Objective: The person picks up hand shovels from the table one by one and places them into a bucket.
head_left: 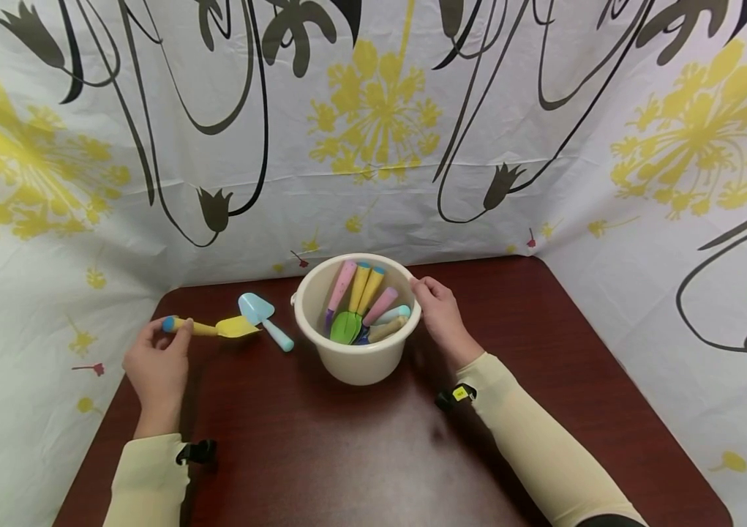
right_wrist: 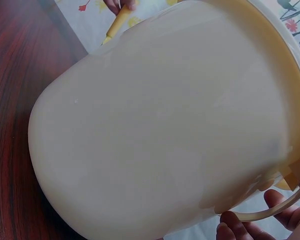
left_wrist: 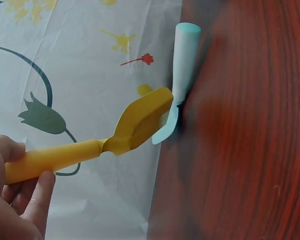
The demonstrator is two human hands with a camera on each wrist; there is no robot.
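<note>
Head view: blue trowel (head_left: 265, 319) beside bucket (head_left: 353, 359).

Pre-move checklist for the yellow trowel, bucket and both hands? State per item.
1. Left hand holds the yellow trowel by its handle: ok.
2. Trowel blade free of the blue trowel on the table: not ok, the blades overlap in the left wrist view; contact cannot tell.
3. Right hand steadies the bucket at its rim: ok.
4. Bucket upright: ok.
5. Room inside the bucket: cannot tell, several tools already stand in it.
</note>
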